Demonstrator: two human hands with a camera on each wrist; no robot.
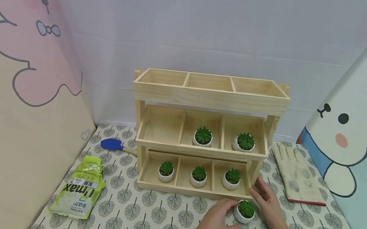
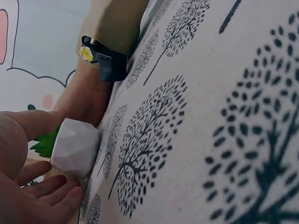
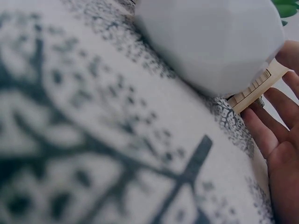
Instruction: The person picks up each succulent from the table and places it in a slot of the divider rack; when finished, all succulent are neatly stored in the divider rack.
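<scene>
A small white faceted pot (image 1: 239, 216) with a green succulent (image 1: 246, 208) stands on the patterned cloth, before the shelf's right front corner. My left hand (image 1: 213, 222) is at its left side, fingers loosely spread with the fingertips right at the pot; the left wrist view has the pot (image 2: 77, 147) beside the thumb and fingers. On the pot's other side is my right hand (image 1: 269, 206), its fingers extended toward the lower corner of the wooden shelf (image 1: 195, 192). In the right wrist view, those relaxed fingers (image 3: 282, 109) lie beyond the white pot (image 3: 215, 42).
Several potted succulents fill the shelf's lower row and two middle compartments; the top tray (image 1: 210, 98) holds none. A green bag (image 1: 77, 191) and a blue-bladed trowel (image 1: 112, 144) lie left. Pale gloves (image 1: 298, 176) lie right. Printed fabric walls (image 1: 210, 27) enclose the table.
</scene>
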